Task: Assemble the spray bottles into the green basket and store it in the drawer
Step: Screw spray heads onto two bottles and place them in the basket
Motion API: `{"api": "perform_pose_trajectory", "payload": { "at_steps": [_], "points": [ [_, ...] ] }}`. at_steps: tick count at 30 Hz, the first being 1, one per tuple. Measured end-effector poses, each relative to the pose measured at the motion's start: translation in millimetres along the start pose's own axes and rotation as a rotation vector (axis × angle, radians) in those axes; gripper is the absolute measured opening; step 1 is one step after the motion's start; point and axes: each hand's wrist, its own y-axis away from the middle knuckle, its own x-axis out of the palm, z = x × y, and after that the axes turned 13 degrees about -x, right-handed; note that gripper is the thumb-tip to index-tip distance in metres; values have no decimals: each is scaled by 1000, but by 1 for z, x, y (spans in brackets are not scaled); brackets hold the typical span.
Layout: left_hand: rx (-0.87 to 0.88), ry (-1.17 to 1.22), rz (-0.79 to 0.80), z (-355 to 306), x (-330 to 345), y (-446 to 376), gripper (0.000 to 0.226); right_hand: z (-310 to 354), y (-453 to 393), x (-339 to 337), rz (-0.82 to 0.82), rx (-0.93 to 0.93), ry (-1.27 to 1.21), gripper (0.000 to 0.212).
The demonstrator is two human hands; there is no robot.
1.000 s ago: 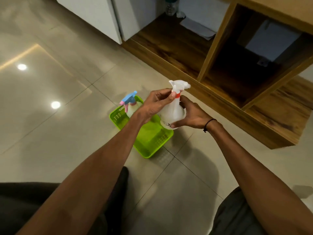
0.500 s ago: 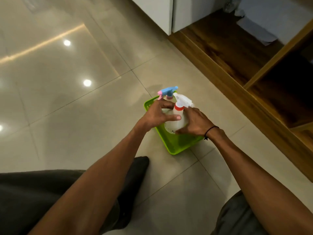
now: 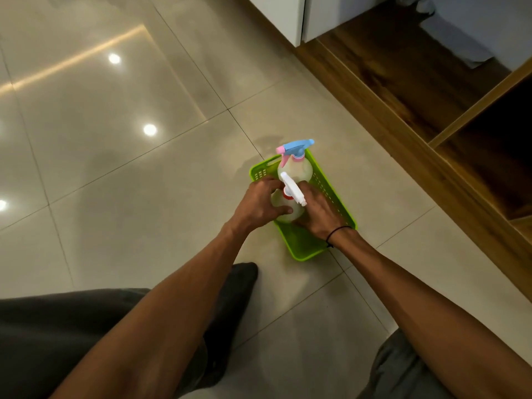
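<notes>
A green basket (image 3: 335, 197) lies on the tiled floor. At its far end stands a spray bottle with a blue and pink head (image 3: 296, 162). A white spray bottle with a red collar (image 3: 290, 194) stands in the basket's middle. My left hand (image 3: 259, 204) grips its body from the left and my right hand (image 3: 318, 210) holds it from the right. Most of the white bottle's body is hidden by my fingers.
A wooden cabinet (image 3: 431, 110) with open compartments runs along the right, its base edge close to the basket. White cabinet doors (image 3: 288, 15) stand at the top. My dark-clothed legs (image 3: 86, 326) fill the bottom of the view.
Both hands have lowered the white spray bottle from above the basket down into it, beside the blue-headed bottle. The view has tilted down and left.
</notes>
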Motion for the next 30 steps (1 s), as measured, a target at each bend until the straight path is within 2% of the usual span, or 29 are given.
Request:
{"api": "perform_pose_trajectory", "payload": {
  "at_steps": [5,7,11,16,22,30],
  "points": [
    [-23,-2,-81,6,-7,8,65,1,2,-2,15,29,42,69],
    [-23,6,-142,8,-9,14,57,1,2,-6,28,32,49,68],
    [-51,-59,-234,6,-12,29,27,-1,6,-15,43,0,122,64],
    [62,-161,-78,-12,-3,47,22,-3,13,-24,44,-25,187,48],
    [292,-201,72,-40,26,63,21,-2,35,-40,-18,-50,229,37],
    [350,-174,174,-100,71,49,18,-21,96,-80,-123,79,280,26]
  ]
}}
